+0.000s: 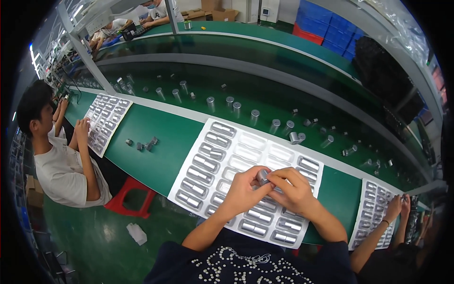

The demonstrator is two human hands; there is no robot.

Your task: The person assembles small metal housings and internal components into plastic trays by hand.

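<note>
A: Where's the silver metal cylinder [262,177] rn?
B: Ctr of frame, above white plastic compartment tray [252,140]. L hand [245,190] fingers closed round it.
A: R hand [294,190]?
B: Fingertips bent in beside it; can't tell if gripping.

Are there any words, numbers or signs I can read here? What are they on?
Dark shirt: pale beads and script-like decoration, but folded and cut off, so no sure reading.
Small white wall box: any marks are too small to read.
Silver cylinder in the hands: no readable writing shows.
White tray underneath: no writing that I can see.
So there are none I can quote.
</note>
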